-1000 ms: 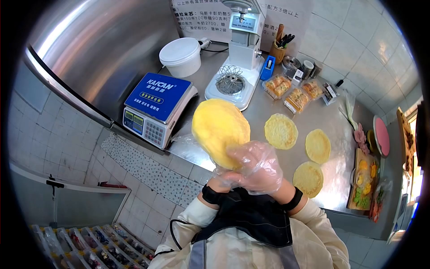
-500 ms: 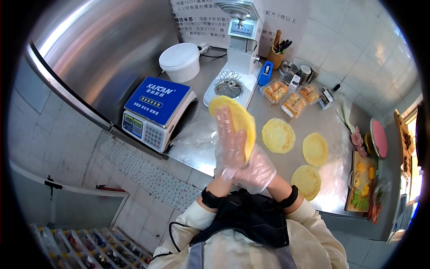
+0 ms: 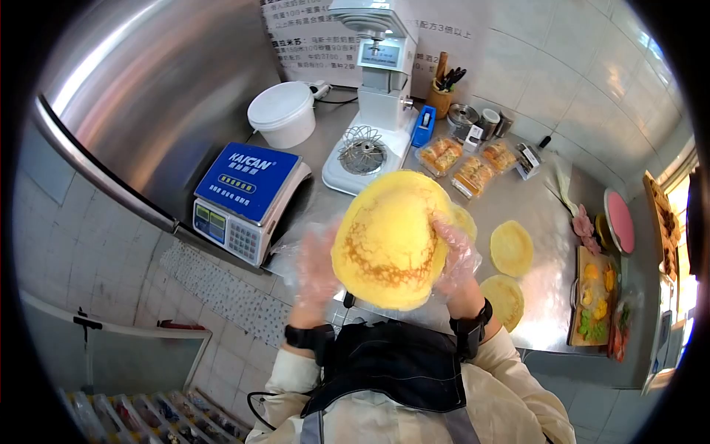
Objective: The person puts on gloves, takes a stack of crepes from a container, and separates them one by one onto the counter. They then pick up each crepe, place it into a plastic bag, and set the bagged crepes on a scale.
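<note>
A round yellow crepe [image 3: 392, 240] with a browned ring is held up before me, its face tilted toward the camera. My right hand [image 3: 457, 255], in a clear plastic glove, grips its right edge with the thumb on the front and the other fingers behind. At the left edge is my gloved left hand [image 3: 318, 263], smeared by motion; its fingers are blurred and partly behind the crepe. On the steel table [image 3: 551, 296] lie more crepes: one [image 3: 512, 248] to the right, another [image 3: 504, 300] nearer me, and a third [image 3: 464, 220] mostly covered from view.
At the left stand a blue-topped scale [image 3: 248, 181] and a lidded white bucket [image 3: 282, 115]. A mixer [image 3: 381, 96] with a whisk on its base is behind the crepe. Packaged rolls [image 3: 473, 174] sit at the back; a board [image 3: 594, 296] with cut fruit is at the right.
The crepe was edge-on over my joined hands; now it faces the camera, lower down. My hands have moved apart, left hand to the left, right hand to the right edge.
</note>
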`<state>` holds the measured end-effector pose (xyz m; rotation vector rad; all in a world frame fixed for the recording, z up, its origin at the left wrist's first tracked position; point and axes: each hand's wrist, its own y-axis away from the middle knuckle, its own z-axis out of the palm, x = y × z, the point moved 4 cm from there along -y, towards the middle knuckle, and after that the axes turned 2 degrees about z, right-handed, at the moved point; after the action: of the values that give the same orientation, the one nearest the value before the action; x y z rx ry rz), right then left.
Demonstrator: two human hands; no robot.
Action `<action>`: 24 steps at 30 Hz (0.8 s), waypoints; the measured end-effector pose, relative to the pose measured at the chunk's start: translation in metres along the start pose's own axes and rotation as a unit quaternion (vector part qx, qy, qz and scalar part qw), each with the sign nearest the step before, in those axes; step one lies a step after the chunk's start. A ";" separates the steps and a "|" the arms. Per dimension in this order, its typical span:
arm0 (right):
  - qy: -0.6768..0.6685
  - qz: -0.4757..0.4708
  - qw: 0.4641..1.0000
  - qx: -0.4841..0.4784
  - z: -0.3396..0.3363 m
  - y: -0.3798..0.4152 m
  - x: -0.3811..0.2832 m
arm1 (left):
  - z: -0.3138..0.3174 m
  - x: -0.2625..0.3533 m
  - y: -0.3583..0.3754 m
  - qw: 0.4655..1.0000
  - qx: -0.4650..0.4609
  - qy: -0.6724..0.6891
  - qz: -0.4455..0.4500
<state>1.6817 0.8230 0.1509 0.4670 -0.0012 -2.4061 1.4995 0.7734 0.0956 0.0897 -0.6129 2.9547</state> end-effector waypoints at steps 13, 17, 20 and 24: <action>0.796 -0.499 0.340 -0.043 0.043 0.025 -0.014 | -0.002 -0.031 0.011 0.929 0.176 -0.299 0.129; 0.822 -0.421 0.299 -0.240 0.059 0.050 0.005 | -0.006 -0.034 0.022 0.933 0.186 -0.290 0.104; 0.817 -0.431 0.312 -0.222 0.056 0.049 0.007 | -0.008 -0.034 0.029 0.935 0.190 -0.286 0.090; 0.819 -0.436 0.295 -0.228 0.055 0.048 0.008 | -0.011 -0.037 0.032 0.934 0.194 -0.289 0.080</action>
<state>1.6877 0.7749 0.2053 2.7859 2.1547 -1.0392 1.5311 0.7449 0.0704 1.0163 -0.0643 3.1512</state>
